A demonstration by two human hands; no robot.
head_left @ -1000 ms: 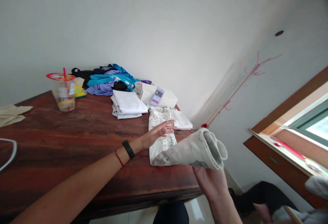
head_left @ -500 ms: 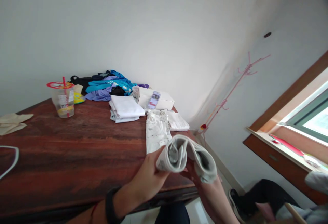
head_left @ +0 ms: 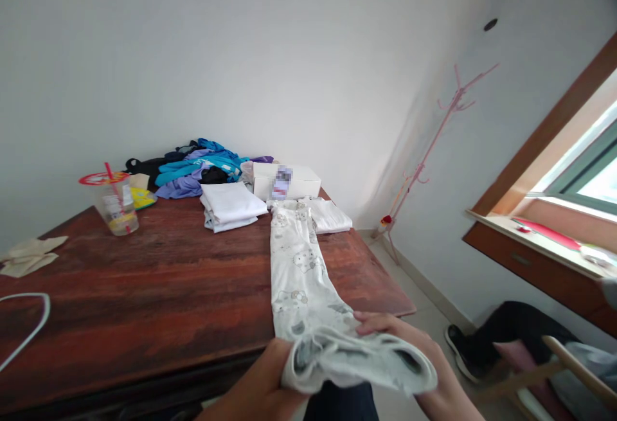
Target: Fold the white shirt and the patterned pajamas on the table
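A long white garment with small grey cartoon prints (head_left: 301, 279) lies stretched along the dark wooden table (head_left: 144, 292), from the far white pile to the near edge. Both hands grip its near end, which hangs off the table's edge. My left hand (head_left: 263, 385) holds the left side of that end from below. My right hand (head_left: 409, 357) holds the right side, fingers curled over the cloth. A folded white stack (head_left: 231, 206) and a second folded white piece (head_left: 332, 215) sit at the far end.
A plastic cup with a red straw and lid (head_left: 113, 199) stands at the left. Blue, purple and black clothes (head_left: 193, 167) are heaped by the wall beside a white box (head_left: 284, 180). A pink coat stand (head_left: 429, 151) occupies the corner. Someone's dark shoe (head_left: 457, 340) shows at right.
The garment's folded-over near end has been pulled back toward me and straightened, so it now lies full length on the table. Both hands moved down to the near edge.
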